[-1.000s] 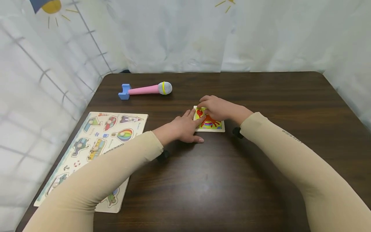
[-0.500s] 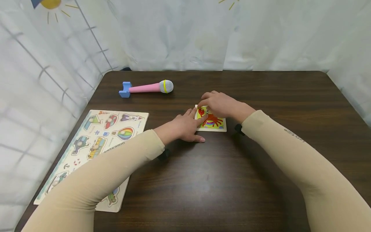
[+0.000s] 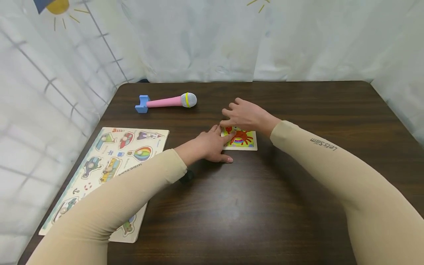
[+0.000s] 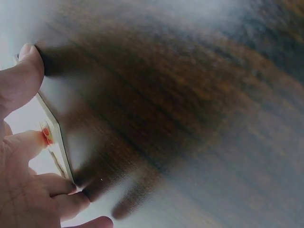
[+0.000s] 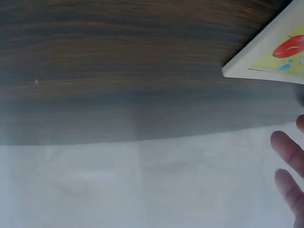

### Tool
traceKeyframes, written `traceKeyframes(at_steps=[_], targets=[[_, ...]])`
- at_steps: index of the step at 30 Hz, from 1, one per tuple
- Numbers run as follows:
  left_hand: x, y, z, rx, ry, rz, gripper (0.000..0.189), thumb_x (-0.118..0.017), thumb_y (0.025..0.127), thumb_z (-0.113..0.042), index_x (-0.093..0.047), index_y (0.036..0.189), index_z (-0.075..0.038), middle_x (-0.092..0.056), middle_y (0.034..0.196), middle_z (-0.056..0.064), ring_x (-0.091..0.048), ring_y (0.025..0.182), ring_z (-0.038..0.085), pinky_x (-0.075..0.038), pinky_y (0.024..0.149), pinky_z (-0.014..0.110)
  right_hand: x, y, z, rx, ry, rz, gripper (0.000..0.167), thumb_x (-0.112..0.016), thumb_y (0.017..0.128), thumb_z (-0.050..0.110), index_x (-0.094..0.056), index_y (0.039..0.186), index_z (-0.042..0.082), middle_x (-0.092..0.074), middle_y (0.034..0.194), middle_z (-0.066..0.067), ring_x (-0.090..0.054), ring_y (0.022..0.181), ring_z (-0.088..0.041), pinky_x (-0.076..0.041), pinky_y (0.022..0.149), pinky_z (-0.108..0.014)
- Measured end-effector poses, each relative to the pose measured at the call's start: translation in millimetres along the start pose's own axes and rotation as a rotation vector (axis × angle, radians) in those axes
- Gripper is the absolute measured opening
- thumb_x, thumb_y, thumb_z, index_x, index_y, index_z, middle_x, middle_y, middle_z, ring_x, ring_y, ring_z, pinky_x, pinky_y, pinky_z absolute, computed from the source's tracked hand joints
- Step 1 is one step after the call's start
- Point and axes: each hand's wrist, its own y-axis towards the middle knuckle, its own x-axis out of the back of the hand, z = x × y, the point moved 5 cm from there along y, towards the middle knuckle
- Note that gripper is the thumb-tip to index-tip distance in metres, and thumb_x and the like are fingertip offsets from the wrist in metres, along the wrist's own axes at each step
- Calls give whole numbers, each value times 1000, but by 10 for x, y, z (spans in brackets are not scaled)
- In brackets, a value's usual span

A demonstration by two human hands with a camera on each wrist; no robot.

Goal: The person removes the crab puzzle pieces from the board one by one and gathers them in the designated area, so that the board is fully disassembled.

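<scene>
A small square crab picture puzzle (image 3: 241, 142) with a pale frame lies flat near the table's middle. My left hand (image 3: 211, 145) rests along its left edge with fingers straight; one fingertip lies on the picture. In the left wrist view, the thumb (image 4: 28, 71) is spread apart from the fingers. My right hand (image 3: 246, 115) hovers over the puzzle's far side with its fingers loosely bent toward the far-left corner. In the right wrist view, two fingertips (image 5: 284, 142) sit apart from the frame corner (image 5: 237, 69). Nothing shows in the right hand's grip; part of it is out of that view.
A large peg puzzle board (image 3: 107, 173) with vehicle pieces lies at the left, partly under the left forearm. A pink toy microphone (image 3: 165, 102) with a blue base (image 3: 142, 104) lies at the back left. White curtains (image 3: 212, 40) hang behind the dark table (image 3: 238, 206).
The right hand has shifted slightly left and away from me, and its fingers have spread and lifted off the picture. The left hand and the puzzle stay in place.
</scene>
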Motion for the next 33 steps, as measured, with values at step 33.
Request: traceKeyframes(at_steps=[33], targets=[[-15, 22, 36, -8, -35, -2, 97, -62, 92, -64, -13, 166, -26, 1, 171, 24, -9, 158, 45, -31, 118, 65, -228, 18, -127, -402, 1167, 79, 28, -68, 98, 13, -68, 124, 3, -58, 125, -17, -53, 113, -32, -46, 106, -45]])
